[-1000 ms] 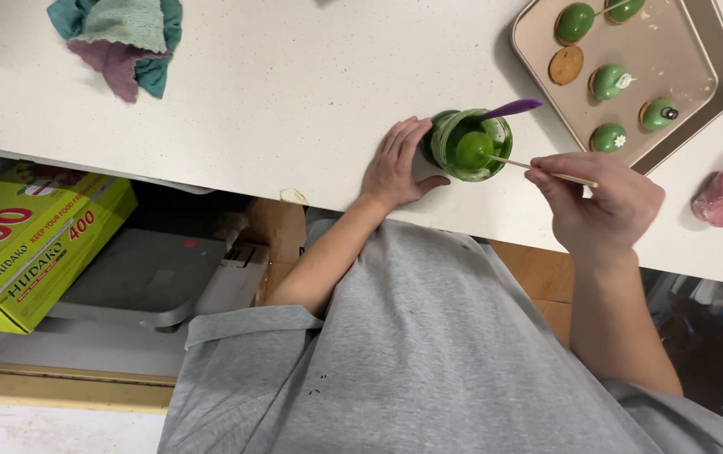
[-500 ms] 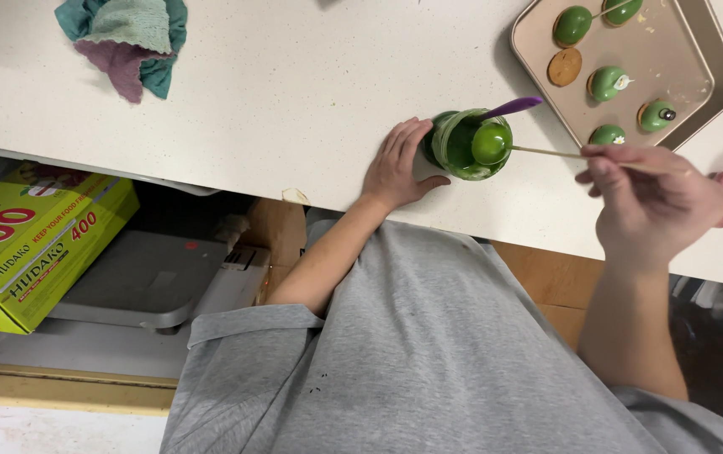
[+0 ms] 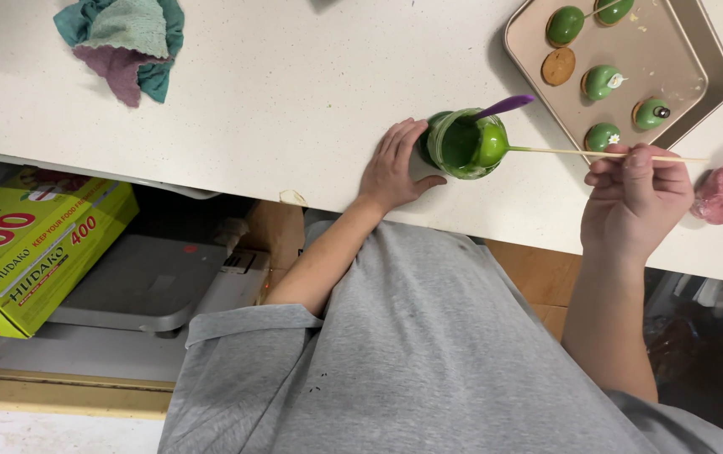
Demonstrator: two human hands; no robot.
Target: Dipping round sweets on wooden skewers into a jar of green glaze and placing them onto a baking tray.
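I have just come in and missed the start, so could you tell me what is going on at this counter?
A person in a grey shirt is working at a white counter. The left hand rests against a small jar of green coating. The right hand holds a thin wooden stick with a green-coated ball on its tip, at the jar's mouth. A purple spoon handle sticks out of the jar. A baking tray beside it holds several green pieces and one plain brown one.

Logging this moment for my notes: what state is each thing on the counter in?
Jar: open, green coating inside, left hand steadying it.
Ball: coated green, on skewer, held by right hand.
Tray: five green pieces, one uncoated.
Cloths: crumpled.
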